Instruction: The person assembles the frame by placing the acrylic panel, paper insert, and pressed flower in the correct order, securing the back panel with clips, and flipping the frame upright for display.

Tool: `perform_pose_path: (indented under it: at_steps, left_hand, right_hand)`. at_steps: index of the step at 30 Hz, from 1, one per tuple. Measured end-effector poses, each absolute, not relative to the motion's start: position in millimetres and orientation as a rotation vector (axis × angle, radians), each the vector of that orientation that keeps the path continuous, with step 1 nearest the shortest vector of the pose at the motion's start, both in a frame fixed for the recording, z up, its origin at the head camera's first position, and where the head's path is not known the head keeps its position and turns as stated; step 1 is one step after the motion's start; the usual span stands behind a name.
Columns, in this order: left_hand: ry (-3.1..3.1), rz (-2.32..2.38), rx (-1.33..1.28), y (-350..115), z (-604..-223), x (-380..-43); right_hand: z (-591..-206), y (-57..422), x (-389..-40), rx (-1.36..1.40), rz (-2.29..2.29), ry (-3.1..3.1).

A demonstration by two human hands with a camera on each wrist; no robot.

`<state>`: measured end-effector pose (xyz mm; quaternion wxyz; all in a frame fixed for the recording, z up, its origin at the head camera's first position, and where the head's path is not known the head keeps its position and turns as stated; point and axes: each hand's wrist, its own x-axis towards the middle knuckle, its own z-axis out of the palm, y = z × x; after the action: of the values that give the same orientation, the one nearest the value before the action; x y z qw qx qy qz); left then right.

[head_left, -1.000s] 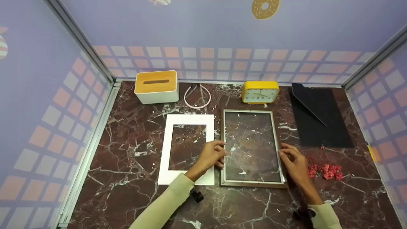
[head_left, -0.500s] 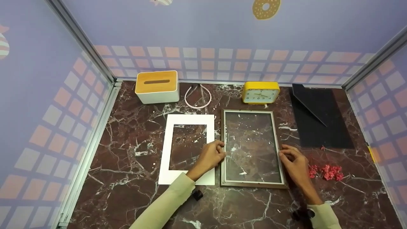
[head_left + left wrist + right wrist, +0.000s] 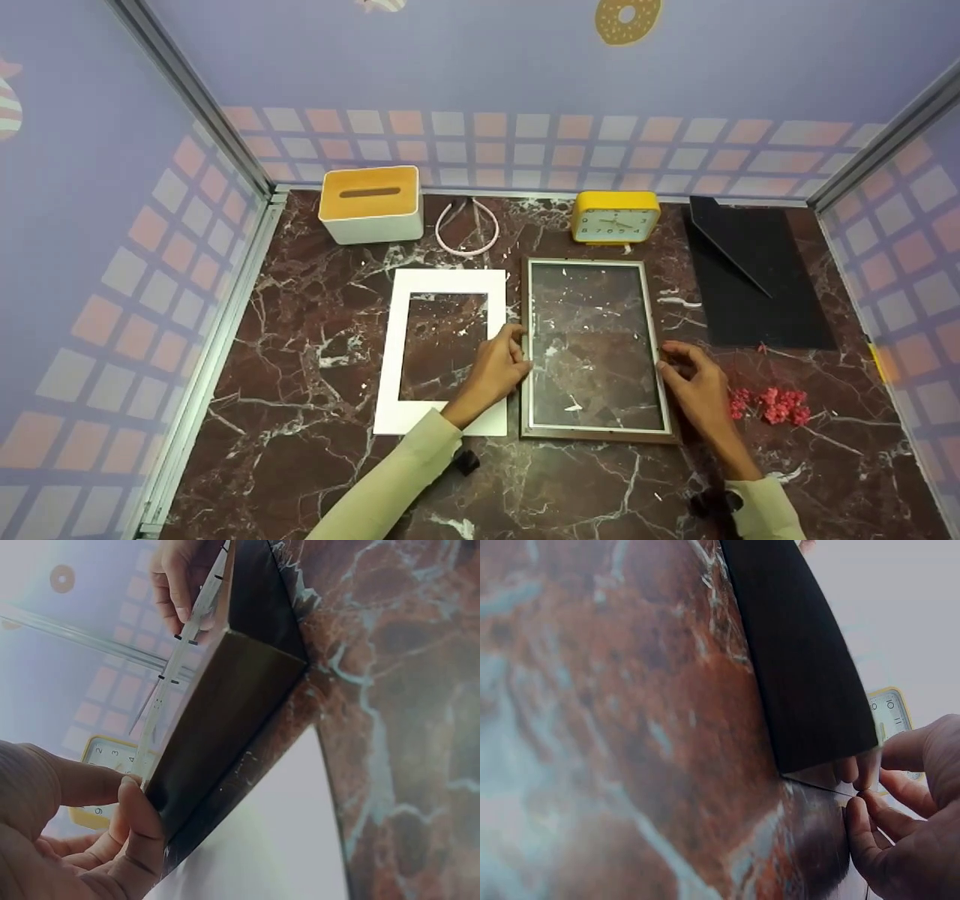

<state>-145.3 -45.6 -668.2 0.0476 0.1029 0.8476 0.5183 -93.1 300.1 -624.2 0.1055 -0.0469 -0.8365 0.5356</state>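
A picture frame (image 3: 596,434) with a dark outer side and a silvery inner rim lies flat, the marble surface showing through its opening. At its left edge, my left hand (image 3: 491,371) pinches with thumb and forefinger; in the left wrist view those fingertips (image 3: 135,791) meet on the rim beside small black tabs. Across from it, my right hand (image 3: 697,386) grips the right edge, its fingertips bunched at the side in the right wrist view, where the frame's dark side (image 3: 802,660) shows. A white mat (image 3: 450,282) lies just left of the frame, partly under my left forearm.
Behind stand a tissue box (image 3: 371,206), a pink headband (image 3: 466,251) and a yellow alarm clock (image 3: 615,217). A black backing board (image 3: 765,300) with a raised stand lies at the right. Red flowers (image 3: 784,406) lie beside my right wrist. Walls enclose the back and sides.
My left fingers have drawn closer together and shifted slightly at the frame's edge. My right hand has barely moved, and the frame stays in place.
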Motion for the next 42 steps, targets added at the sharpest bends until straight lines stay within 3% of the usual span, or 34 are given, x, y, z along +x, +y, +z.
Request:
perform_pose_path:
  at_steps: [9,20,30,42]
  left_hand:
    - [2.607,1.544,0.290,-47,-661,-144]
    - [2.643,1.644,0.313,-55,-624,-138]
    - [2.753,1.719,0.037,-107,-599,-131]
    - [2.916,1.842,-0.170,-175,-611,-119]
  right_hand:
    - [-621,300,-93,-0.171,1.548,-2.503]
    - [-614,290,-94,-0.142,1.571,-2.460]
    - [-629,299,-97,-0.128,1.627,-2.444]
    - [-595,281,-85,-0.079,1.598,-2.420]
